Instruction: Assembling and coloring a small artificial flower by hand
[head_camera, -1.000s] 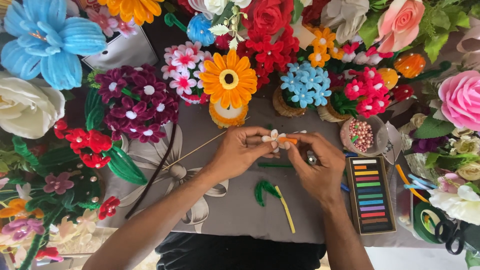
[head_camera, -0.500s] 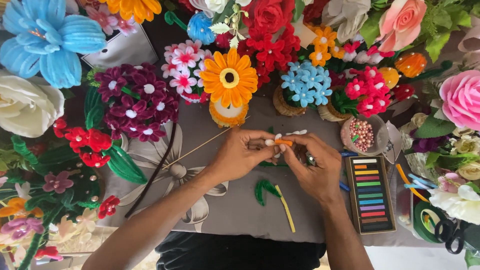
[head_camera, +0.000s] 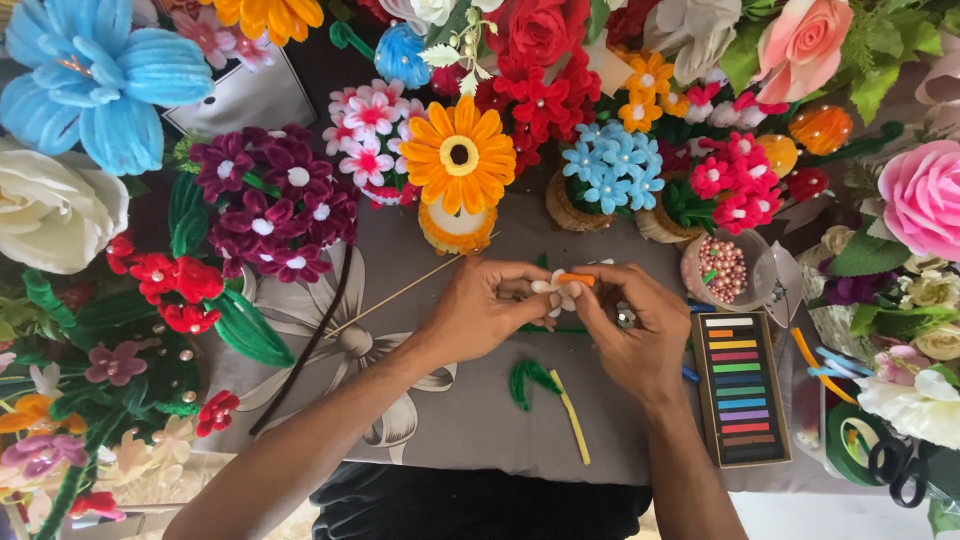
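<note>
My left hand (head_camera: 483, 312) and my right hand (head_camera: 638, 331) meet over the middle of a grey cloth-covered table (head_camera: 460, 430). Together they pinch a small white pipe-cleaner flower (head_camera: 556, 291) with an orange piece (head_camera: 577, 280) at its top. A thin wooden stick (head_camera: 400, 296) runs out to the left from under my left hand. On the cloth just below the hands lie a green pipe-cleaner leaf (head_camera: 526, 379) and a yellow strip (head_camera: 571, 416).
Handmade flowers ring the table: an orange daisy (head_camera: 458, 155), blue blossoms (head_camera: 612, 172), purple blooms (head_camera: 268, 205), red ones (head_camera: 168, 285). A clear cup of pink beads (head_camera: 724, 268), an open chalk pastel box (head_camera: 740, 387) and black scissors (head_camera: 898, 466) sit at right.
The hands have kept working on the small flower at the same spot; the fingers shifted slightly around it and the orange piece now shows at the top.
</note>
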